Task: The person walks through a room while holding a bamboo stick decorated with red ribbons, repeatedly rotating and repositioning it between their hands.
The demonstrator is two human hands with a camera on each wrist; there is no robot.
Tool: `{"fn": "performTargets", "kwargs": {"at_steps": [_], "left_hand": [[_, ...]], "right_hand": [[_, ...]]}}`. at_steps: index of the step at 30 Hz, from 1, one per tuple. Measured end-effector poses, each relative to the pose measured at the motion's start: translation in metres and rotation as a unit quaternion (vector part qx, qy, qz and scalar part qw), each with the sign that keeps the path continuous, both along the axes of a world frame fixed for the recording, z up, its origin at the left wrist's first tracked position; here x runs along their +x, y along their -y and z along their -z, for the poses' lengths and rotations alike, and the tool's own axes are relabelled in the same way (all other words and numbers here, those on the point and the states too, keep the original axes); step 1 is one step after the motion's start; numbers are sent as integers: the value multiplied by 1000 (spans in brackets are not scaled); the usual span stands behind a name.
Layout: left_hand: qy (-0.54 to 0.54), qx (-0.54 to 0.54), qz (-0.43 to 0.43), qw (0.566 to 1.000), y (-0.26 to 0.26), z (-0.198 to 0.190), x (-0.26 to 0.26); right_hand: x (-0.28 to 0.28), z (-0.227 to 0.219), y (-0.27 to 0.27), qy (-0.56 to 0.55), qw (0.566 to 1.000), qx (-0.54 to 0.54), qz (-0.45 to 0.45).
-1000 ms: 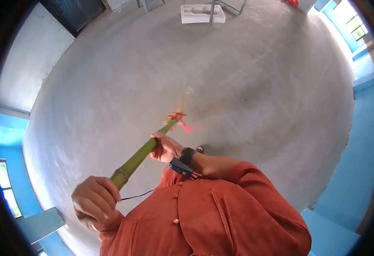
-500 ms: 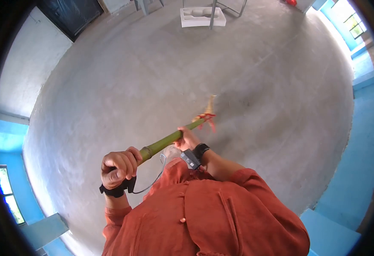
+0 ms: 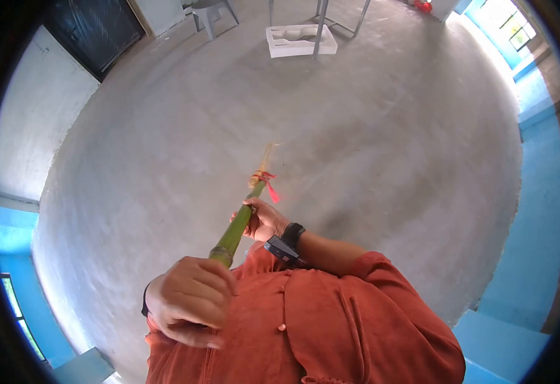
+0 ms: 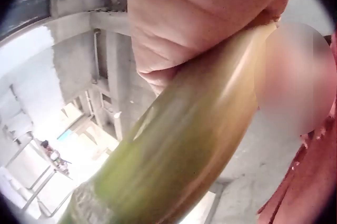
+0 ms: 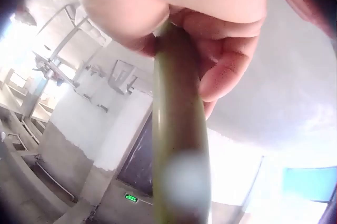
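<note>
Green jointed bamboo pole [image 3: 231, 235] in front of torso, over grey concrete floor [image 3: 388, 121]. Left hand [image 3: 193, 301] clamped round near end, right hand [image 3: 267, 221] clamped near red-tied end. Reads stiff, fairly light, smooth, maybe slippery; best held at both ends. Long axis runs forward, slightly right; pale tip [image 3: 267, 157] points away from body.

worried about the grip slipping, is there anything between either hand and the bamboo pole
No, nothing visible is in between. The left hand grips the bamboo pole near one end; the right hand holds it just short of the red ribbon, both bare against it.
</note>
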State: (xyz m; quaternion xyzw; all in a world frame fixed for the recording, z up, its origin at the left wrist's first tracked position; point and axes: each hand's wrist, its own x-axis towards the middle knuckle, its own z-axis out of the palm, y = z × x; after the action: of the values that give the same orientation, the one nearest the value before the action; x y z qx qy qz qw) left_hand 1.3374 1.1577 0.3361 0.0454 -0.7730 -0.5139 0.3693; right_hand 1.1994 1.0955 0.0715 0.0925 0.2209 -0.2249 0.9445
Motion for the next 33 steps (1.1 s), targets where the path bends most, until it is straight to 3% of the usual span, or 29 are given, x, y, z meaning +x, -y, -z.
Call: {"fn": "performTargets", "kwargs": {"at_steps": [3,5,9,12,16,20,22,25,29,33], "left_hand": [[77,8,21,997,14,1,-5],[84,69,-40,993,25,12,1],[-99,183,-50,977,49,59,44],[-168,253,-179,936,62,85,62],[-216,218,-184,934,51,84,74],[-158,116,-102,975,61,45,74],[-79,50,-7,996,71,27,67],[-13,-4,-2,1000,89,18,43],[79,29,-79,993,121,26,16],[31,109,-111,987,164,36,6]], "right_hand": [[11,23,2,-9,1000,22,-14],[14,36,5,-78,996,29,-16],[7,52,23,-94,993,55,48],[-8,36,50,-192,973,12,130],[-14,26,50,-197,968,-3,157],[7,-5,62,-87,988,-12,124],[22,-4,71,-36,994,-27,97],[40,11,91,18,997,-44,69],[51,43,124,7,1000,-4,8],[31,49,161,-67,997,27,18]]}}
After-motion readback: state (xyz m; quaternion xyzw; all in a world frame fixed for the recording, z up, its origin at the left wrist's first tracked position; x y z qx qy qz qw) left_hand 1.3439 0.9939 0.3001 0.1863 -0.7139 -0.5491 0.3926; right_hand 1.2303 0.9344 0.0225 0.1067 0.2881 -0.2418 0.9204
